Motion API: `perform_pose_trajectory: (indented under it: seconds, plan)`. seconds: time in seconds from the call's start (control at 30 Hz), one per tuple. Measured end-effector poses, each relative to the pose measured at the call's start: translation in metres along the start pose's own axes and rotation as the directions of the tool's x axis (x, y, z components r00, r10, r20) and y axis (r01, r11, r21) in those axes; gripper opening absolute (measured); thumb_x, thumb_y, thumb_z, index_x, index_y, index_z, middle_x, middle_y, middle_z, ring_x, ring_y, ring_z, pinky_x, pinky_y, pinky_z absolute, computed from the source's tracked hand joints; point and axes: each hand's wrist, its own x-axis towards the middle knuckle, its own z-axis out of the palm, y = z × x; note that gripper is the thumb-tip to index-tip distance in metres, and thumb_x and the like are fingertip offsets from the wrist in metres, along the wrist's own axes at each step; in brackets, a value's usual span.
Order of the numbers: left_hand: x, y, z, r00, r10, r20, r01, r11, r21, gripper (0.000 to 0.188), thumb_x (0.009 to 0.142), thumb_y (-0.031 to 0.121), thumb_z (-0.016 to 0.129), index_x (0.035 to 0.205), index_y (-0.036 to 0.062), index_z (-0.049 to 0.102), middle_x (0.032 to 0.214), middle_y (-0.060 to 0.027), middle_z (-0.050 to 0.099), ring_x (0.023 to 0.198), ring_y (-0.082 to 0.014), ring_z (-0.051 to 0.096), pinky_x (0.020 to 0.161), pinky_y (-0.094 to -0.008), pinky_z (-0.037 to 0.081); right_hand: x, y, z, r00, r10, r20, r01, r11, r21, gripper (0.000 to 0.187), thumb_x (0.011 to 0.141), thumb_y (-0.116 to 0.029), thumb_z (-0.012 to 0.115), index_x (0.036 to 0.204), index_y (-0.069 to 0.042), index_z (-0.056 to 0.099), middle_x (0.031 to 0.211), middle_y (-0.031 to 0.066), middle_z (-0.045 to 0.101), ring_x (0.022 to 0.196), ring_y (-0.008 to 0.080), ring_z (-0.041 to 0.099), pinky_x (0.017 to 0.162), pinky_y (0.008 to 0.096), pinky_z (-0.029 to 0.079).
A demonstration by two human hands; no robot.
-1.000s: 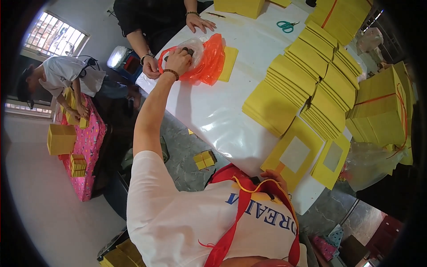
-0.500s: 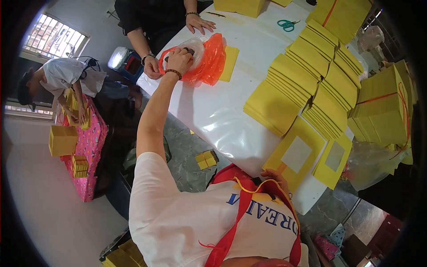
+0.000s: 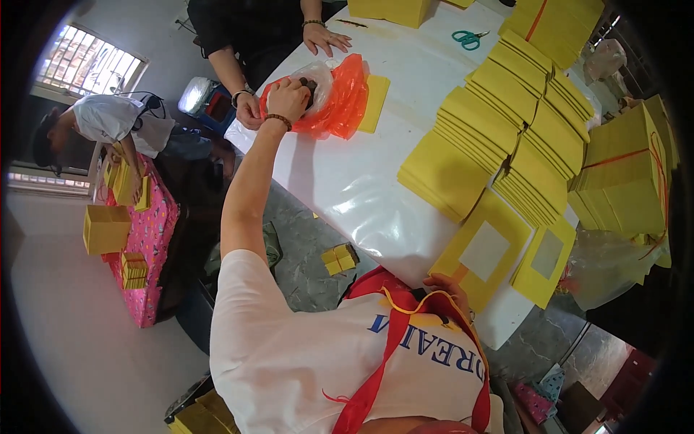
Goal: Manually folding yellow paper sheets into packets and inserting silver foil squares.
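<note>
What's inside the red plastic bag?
The red plastic bag holds a clear plastic bag with dark pieces in it. The left hand covers part of them, so their number cannot be told.

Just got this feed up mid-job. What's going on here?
The person's left hand reaches into a red-orange plastic bag with a clear plastic layer inside, its fingers at small dark lumps; whether it grips them isn't clear. The right hand is by a flat yellow paper sheet with a pale rectangle. Across the white-covered table, a co-worker has one hand beside the bag. Overlapping yellow paper stacks lie to the right.
</note>
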Motion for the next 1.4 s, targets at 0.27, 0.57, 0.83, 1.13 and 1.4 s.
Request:
perform_pose_trajectory:
  seconds: [0.27, 0.57, 0.83, 1.13, 1.4]
  plan:
    - [-0.003, -0.015, -0.005, 0.969, -0.244, 0.037, 0.246, 0.968, -0.053, 0.011, 0.077, 0.021, 0.058, 0.080, 0.0154, 0.067, 0.086, -0.0015, 0.062, 0.090, -0.0217, 0.055, 0.073, -0.0400, 0.040, 0.001, 0.009, -0.005, 0.998, -0.057, 0.009, 0.057, 0.998, -0.015, 0.049, 0.076, -0.024, 0.070, 0.118, -0.008, 0.052, 0.109, 0.0096, 0.059, 0.098, 0.0179, 0.054, 0.086, 0.0289, 0.041]
    - [-0.016, -0.009, -0.037, 0.717, -0.632, 0.296, 0.301, -0.103, -0.948, 0.017, 0.084, 0.019, 0.062, 0.093, 0.0047, 0.063, 0.078, 0.0037, 0.060, 0.070, -0.0073, 0.053, 0.060, -0.0206, 0.039, 0.028, -0.005, -0.005, 0.978, -0.174, 0.114, 0.185, 0.979, -0.087, 0.046, 0.076, -0.018, 0.067, 0.119, -0.007, 0.051, 0.108, 0.0087, 0.060, 0.102, 0.0186, 0.054, 0.088, 0.0292, 0.039]
    - [-0.015, 0.089, -0.111, 0.917, -0.280, 0.286, 0.077, -0.577, -0.813, 0.011, 0.086, 0.014, 0.059, 0.092, 0.0055, 0.059, 0.084, 0.0017, 0.058, 0.076, -0.0067, 0.050, 0.069, -0.0205, 0.037, 0.099, -0.061, 0.013, 0.954, -0.245, -0.170, 0.193, 0.942, -0.274, 0.014, 0.077, -0.011, 0.063, 0.088, -0.003, 0.063, 0.085, 0.0024, 0.062, 0.078, 0.0112, 0.055, 0.067, 0.0246, 0.042]
    - [-0.013, 0.149, -0.151, 0.986, 0.104, 0.128, 0.165, -0.592, -0.789, 0.012, 0.084, 0.014, 0.059, 0.089, 0.0037, 0.057, 0.086, -0.0006, 0.055, 0.082, -0.0078, 0.047, 0.077, -0.0226, 0.037, 0.153, -0.139, 0.025, 0.992, -0.078, 0.104, 0.023, 0.891, 0.453, 0.025, 0.083, -0.025, 0.055, 0.091, -0.002, 0.062, 0.072, -0.0024, 0.050, 0.066, 0.0065, 0.043, 0.056, 0.0202, 0.033]
    - [-0.017, 0.162, -0.160, 0.967, 0.225, 0.121, 0.236, -0.603, -0.763, 0.013, 0.083, 0.014, 0.061, 0.089, 0.0033, 0.058, 0.086, 0.0001, 0.054, 0.084, -0.0084, 0.047, 0.080, -0.0224, 0.036, 0.142, -0.149, 0.034, 0.946, -0.179, 0.271, 0.030, 0.879, 0.477, 0.023, 0.081, -0.020, 0.054, 0.093, 0.000, 0.060, 0.075, -0.0010, 0.050, 0.067, 0.0061, 0.041, 0.058, 0.0202, 0.033]
